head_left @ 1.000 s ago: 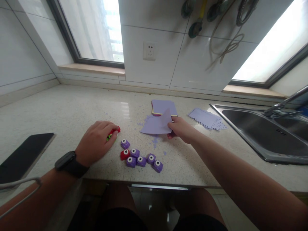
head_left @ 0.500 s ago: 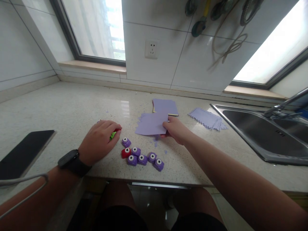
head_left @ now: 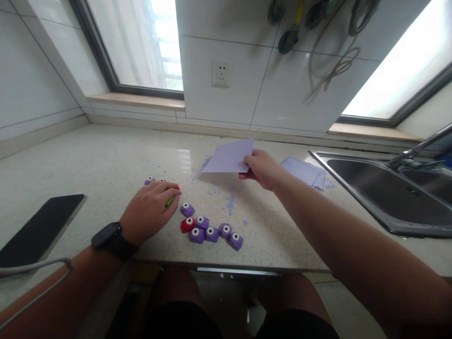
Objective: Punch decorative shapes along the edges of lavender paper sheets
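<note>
A sheet of purple paper (head_left: 228,157) is pinched by its right edge in my right hand (head_left: 263,168), raised above the counter. My left hand (head_left: 150,207) rests palm down over several small punches; a green one (head_left: 170,202) and some red show at its fingertips, and a purple one (head_left: 149,180) lies beyond the knuckles. Whether its fingers grip any is hidden. Between the hands and nearer the edge lie a red punch (head_left: 188,225) and several purple punches (head_left: 211,234). Purple paper scraps (head_left: 230,203) are scattered below the raised sheet.
A fanned stack of purple sheets with punched edges (head_left: 303,172) lies at the right, beside the steel sink (head_left: 374,193). A dark flat object (head_left: 35,223) is at the far left. A pale cable (head_left: 35,266) crosses the lower left. The wall stands behind the counter.
My right hand has moved up and away with the purple sheet, which now tilts and covers the stack behind it. More scraps show on the counter. My left hand has barely moved.
</note>
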Motion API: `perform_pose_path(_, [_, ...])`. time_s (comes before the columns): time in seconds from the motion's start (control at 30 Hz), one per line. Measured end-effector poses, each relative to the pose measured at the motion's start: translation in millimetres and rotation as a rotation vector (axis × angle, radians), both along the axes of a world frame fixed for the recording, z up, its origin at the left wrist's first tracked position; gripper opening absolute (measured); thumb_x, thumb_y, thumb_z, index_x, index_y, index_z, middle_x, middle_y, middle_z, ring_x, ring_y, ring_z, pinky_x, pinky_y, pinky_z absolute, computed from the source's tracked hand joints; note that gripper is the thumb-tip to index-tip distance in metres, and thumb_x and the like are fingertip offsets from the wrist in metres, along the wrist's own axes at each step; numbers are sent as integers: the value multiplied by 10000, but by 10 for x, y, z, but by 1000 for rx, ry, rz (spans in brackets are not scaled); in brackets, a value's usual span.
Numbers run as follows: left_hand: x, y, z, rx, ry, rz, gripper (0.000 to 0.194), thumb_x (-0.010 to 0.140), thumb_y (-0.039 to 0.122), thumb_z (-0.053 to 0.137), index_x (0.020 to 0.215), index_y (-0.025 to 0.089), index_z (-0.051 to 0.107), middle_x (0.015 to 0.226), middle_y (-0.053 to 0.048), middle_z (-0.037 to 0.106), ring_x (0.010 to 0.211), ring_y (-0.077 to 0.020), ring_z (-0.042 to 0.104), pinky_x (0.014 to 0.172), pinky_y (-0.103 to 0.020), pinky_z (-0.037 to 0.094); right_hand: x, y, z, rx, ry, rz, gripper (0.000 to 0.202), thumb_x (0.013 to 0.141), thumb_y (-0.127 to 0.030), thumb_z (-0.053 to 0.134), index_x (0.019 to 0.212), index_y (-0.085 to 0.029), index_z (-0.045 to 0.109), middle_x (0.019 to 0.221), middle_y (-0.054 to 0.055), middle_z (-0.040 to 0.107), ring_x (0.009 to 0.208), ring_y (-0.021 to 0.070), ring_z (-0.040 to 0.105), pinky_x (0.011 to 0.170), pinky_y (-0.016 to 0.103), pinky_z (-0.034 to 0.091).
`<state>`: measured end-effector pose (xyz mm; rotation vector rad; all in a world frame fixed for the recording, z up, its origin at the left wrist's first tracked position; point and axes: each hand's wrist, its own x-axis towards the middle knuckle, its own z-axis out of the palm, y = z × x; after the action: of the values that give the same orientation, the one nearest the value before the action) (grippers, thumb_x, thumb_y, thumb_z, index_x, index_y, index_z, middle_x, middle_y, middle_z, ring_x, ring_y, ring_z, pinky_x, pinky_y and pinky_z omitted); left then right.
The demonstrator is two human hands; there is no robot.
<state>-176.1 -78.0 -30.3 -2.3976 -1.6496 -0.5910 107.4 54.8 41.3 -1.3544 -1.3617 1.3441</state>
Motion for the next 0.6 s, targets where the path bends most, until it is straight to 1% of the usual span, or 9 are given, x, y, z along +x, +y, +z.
perform_pose_path(0.1, [16, -3, 26, 4, 24, 7, 315, 1042, 282, 466, 1043, 182, 765, 1134, -129, 773, 1056, -326, 679, 992, -536, 518, 445, -209, 58, -14, -64, -28, 196, 864, -22, 534, 981, -174, 578, 909, 100, 622, 673, 168, 627, 550, 288, 620])
perform_pose_path(0.2, [44, -15, 48, 3, 47, 15, 317, 1041, 285, 465, 1031, 180, 764, 1078, -131, 759, 1012, -325, 674, 951, -528, 522, 843, -454, 64, -65, -147, -55, 194, 893, -76, 524, 1046, -166, 599, 910, 103, 647, 606, 158, 595, 561, 314, 608])
perform_pose_path(0.3, [61, -28, 55, 1, 75, 25, 331, 1039, 297, 461, 1019, 180, 770, 1025, -134, 743, 955, -324, 667, 912, -527, 527, 1168, -705, 45, -69, -179, -85, 269, 896, -119, 523, 1148, -150, 614, 954, 128, 675, 625, 173, 601, 556, 317, 593])
perform_pose_path(0.37, [58, -31, 52, 0, 91, 27, 336, 1038, 305, 460, 1013, 188, 774, 1004, -130, 736, 927, -322, 662, 901, -527, 528, 1378, -882, 21, -97, -182, -96, 330, 892, -164, 562, 1217, -155, 616, 939, 127, 679, 636, 189, 612, 559, 326, 589])
perform_pose_path(0.4, [55, -31, 50, 0, 98, 27, 343, 1041, 308, 456, 1010, 189, 776, 1001, -130, 733, 921, -322, 660, 901, -528, 529, 1486, -976, 7, -113, -186, -130, 360, 876, -174, 582, 1234, -167, 621, 916, 121, 677, 636, 198, 617, 553, 328, 584])
perform_pose_path(0.5, [59, -39, 51, 28, 87, 35, 374, 1052, 325, 439, 1033, 176, 781, 1069, -154, 728, 972, -337, 668, 927, -544, 530, 1800, -1277, -52, -174, -203, -207, 421, 856, -232, 624, 1277, -214, 642, 905, 123, 686, 646, 226, 636, 546, 348, 577])
perform_pose_path(0.57, [93, -66, 56, 64, 42, 10, 371, 1054, 341, 446, 1106, 183, 778, 1190, -167, 718, 1085, -356, 669, 981, -562, 524, 1958, -1474, -103, -204, -241, -246, 440, 846, -291, 659, 1283, -247, 659, 912, 133, 707, 631, 238, 638, 534, 361, 571])
perform_pose_path(0.6, [122, -88, 58, 72, 21, -32, 362, 1051, 347, 459, 1162, 195, 769, 1264, -166, 706, 1158, -361, 658, 1018, -568, 515, 2007, -1562, -130, -223, -273, -261, 451, 835, -316, 683, 1282, -260, 668, 937, 144, 724, 647, 250, 655, 535, 364, 573])
